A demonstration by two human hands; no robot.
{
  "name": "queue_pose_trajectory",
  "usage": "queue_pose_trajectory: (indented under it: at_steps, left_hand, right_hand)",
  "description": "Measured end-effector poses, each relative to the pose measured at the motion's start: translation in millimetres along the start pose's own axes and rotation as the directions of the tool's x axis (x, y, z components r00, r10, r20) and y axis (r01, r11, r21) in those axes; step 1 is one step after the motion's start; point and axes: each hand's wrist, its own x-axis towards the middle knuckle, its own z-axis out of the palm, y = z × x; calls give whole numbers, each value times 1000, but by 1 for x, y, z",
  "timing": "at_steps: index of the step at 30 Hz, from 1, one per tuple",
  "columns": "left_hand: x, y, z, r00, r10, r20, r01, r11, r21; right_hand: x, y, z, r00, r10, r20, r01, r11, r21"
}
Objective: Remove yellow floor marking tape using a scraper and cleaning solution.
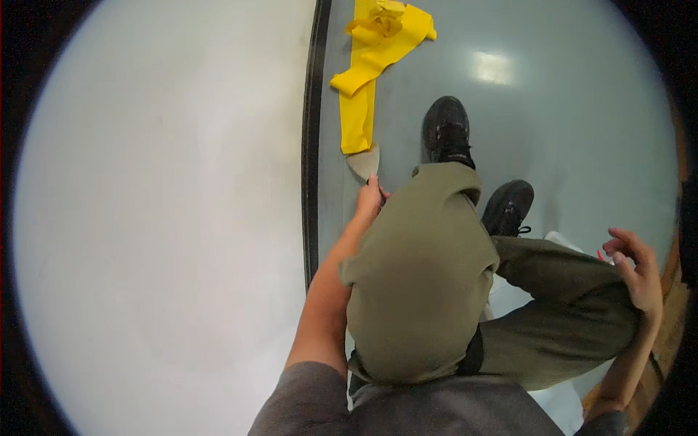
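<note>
My left hand is closed around the dark handle of a putty knife with a wide, pale metal blade. The blade's front edge meets the near end of a wide yellow tape strip on the floor; whether it goes under the tape I cannot tell. Farther up, a peeled length of the tape lies folded and crumpled across the strip. My right hand rests by my bent right knee, its fingers loosely curled and apart, holding nothing that I can see.
A white wall or panel with a black base strip runs along the left. My black shoes stand on the grey floor. White material, partly hidden, shows beneath my right leg, with a small red piece near my right hand.
</note>
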Motion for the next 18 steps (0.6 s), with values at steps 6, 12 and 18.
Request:
queue_pose_trajectory:
  at_steps: [6, 12, 18]
  left_hand:
    - [-3, -20, 5, 997, 39, 72, -50, 988, 144]
    - [-42, 45, 38, 995, -94, -44, 83, 973, -216]
    - [11, -1, 17, 994, 68, 84, -50, 977, -206]
  right_hand:
    - [-6, 5, 2, 999, 26, -40, -26, 1000, -8]
    - [-2, 6, 5, 999, 18, -36, -19, 1000, -15]
    - [-1, 1, 5, 999, 24, -33, -25, 999, -29]
